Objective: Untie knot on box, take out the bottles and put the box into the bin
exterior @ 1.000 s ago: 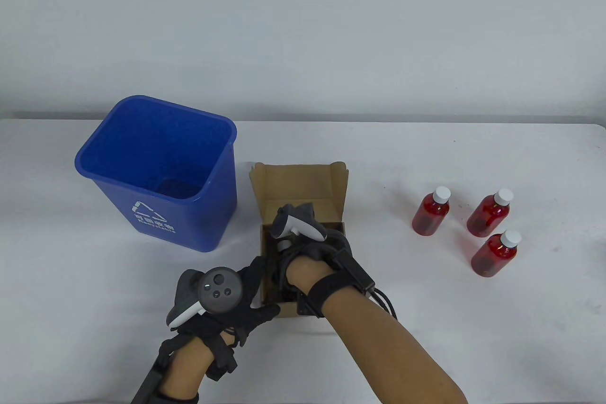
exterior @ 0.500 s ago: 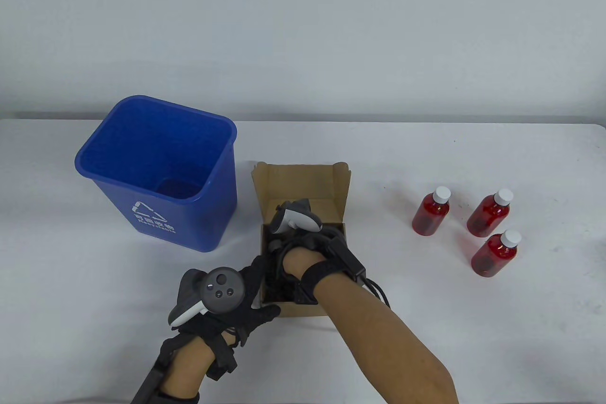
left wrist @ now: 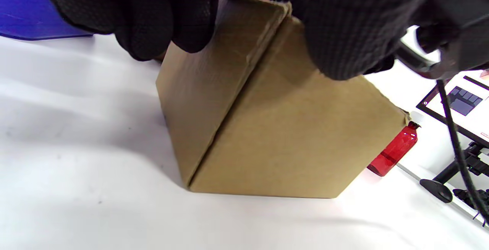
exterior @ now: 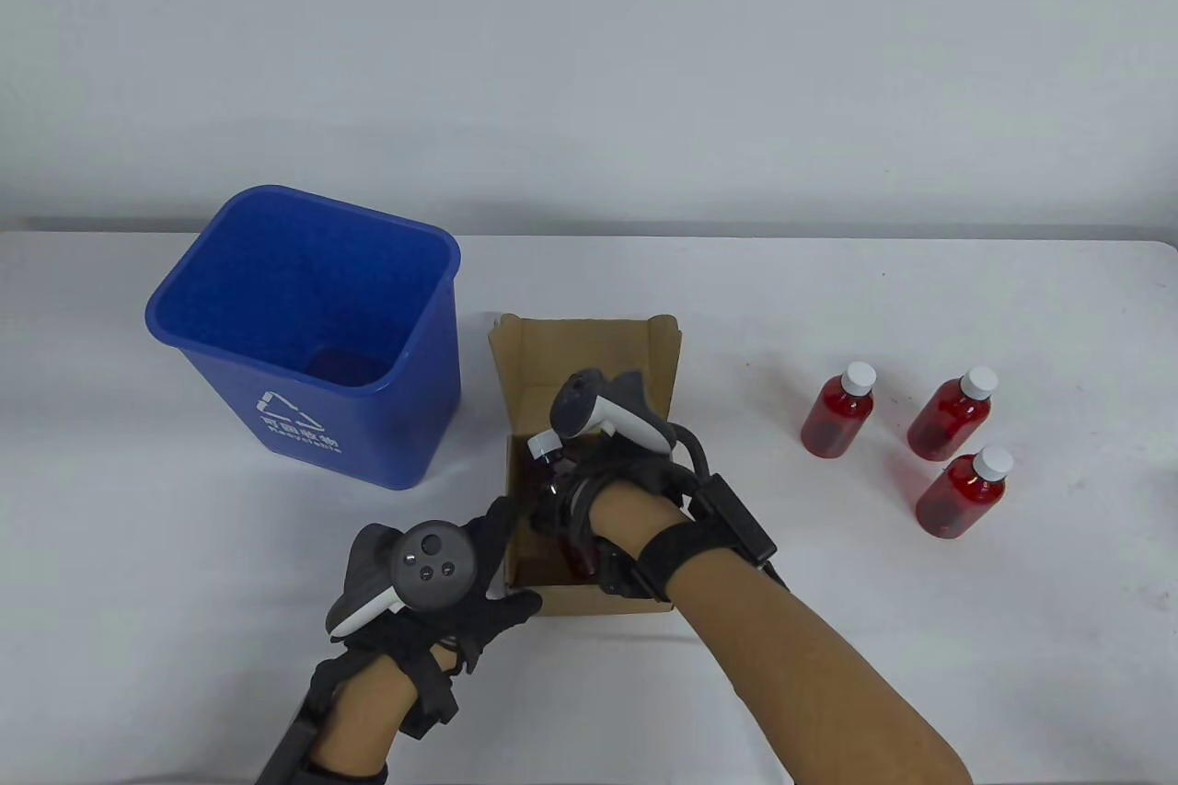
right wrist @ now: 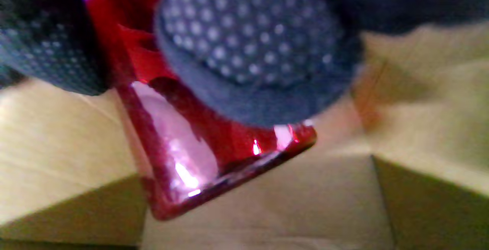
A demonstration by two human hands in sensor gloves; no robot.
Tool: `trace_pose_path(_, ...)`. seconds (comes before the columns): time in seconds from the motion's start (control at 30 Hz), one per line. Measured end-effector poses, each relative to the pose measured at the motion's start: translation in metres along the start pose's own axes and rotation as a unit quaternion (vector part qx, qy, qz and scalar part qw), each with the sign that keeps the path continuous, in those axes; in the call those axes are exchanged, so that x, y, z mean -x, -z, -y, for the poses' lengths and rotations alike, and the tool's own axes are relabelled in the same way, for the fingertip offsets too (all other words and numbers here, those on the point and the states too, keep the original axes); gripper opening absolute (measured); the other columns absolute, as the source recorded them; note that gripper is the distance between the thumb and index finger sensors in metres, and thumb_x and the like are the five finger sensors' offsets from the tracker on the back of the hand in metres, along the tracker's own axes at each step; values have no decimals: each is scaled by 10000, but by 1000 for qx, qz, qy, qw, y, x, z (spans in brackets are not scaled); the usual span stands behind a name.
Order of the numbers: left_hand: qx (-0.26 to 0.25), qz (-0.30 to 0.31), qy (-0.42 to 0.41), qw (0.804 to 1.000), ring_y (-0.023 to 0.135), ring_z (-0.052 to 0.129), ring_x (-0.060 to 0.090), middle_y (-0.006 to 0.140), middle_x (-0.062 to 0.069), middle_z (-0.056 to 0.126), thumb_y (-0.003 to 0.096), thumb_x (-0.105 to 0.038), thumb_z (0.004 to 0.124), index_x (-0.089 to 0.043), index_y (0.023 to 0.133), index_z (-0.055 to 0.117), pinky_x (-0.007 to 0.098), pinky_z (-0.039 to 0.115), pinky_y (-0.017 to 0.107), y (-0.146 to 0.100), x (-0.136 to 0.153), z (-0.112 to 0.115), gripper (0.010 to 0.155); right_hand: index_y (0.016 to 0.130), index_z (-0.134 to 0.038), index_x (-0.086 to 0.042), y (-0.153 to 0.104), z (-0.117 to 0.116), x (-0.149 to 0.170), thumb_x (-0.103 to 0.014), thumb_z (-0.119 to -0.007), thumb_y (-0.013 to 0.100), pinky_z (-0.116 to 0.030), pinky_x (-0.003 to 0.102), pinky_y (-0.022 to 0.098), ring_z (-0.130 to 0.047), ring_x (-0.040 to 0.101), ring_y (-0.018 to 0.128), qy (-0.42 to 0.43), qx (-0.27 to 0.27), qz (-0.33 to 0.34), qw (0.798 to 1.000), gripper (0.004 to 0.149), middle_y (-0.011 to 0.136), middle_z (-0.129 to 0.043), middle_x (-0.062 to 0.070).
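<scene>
The left hand [exterior: 442, 587] gripped the near left corner of the box [exterior: 589, 362], thumb on the front wall and fingers over the side wall, pinning it to the table [exterior: 920, 638]. Just beyond it the right hand [exterior: 607, 490] reached down inside the box, fingers curled round a red bottle [exterior: 543, 454] with a white cap. The bottle leaned, cap towards the far left, its base clear of the cardboard floor. The way out looked to be straight up past the raised lid behind the hands. Well out to the right of the right hand stood three bottles [exterior: 957, 415], with bare table around them. Beyond the left hand sat the blue bin [exterior: 304, 334], open and close beside the box.
</scene>
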State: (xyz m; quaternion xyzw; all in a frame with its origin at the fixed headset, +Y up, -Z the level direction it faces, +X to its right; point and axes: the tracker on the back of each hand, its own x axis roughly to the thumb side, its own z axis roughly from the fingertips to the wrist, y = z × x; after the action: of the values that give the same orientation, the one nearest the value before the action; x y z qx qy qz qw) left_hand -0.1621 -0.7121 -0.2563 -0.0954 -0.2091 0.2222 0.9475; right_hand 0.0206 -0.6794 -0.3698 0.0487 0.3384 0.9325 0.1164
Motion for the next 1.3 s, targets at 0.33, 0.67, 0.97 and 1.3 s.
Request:
trace_pose_path(0.33, 0, -2, 0, 1000, 910, 744, 556, 1062, 238, 607, 451, -542, 832, -100, 1122, 289, 666, 641, 655, 0, 0, 1, 970, 868, -650, -13, -67, 50, 50, -651, -862, 399, -900, 242, 89, -1023, 114, 159, 68, 139, 55, 986, 820, 756, -847, 171)
trace_pose_path(0.67, -1, -2, 0, 1000, 910, 745, 555, 1062, 234, 607, 452, -541, 832, -101, 1121, 276, 664, 643, 655, 0, 0, 1, 974, 855, -684, -10, -111, 67, 125, -661, -865, 394, -911, 263, 97, -1048, 143, 165, 112, 282, 84, 949, 818, 727, -875, 173)
trace_pose_path(0.97, 0, -2, 3, 1000, 909, 746, 553, 1062, 231, 608, 452, -543, 830, -102, 1120, 271, 664, 642, 656, 0, -1, 1, 977, 882, -672, -38, -123, 37, 187, -648, -883, 393, -919, 263, 120, -1061, 160, 199, 148, 401, 98, 899, 810, 773, -860, 166)
trace_pose_path(1.3, 1, -4, 3, 1000, 909, 745, 554, 1062, 233, 608, 452, -542, 831, -105, 1120, 263, 664, 642, 655, 0, -2, 2, 979, 919, -629, -62, -102, -7, 232, -608, -904, 401, -913, 270, 152, -1056, 173, 246, 174, 476, 60, 860, 802, 840, -802, 176)
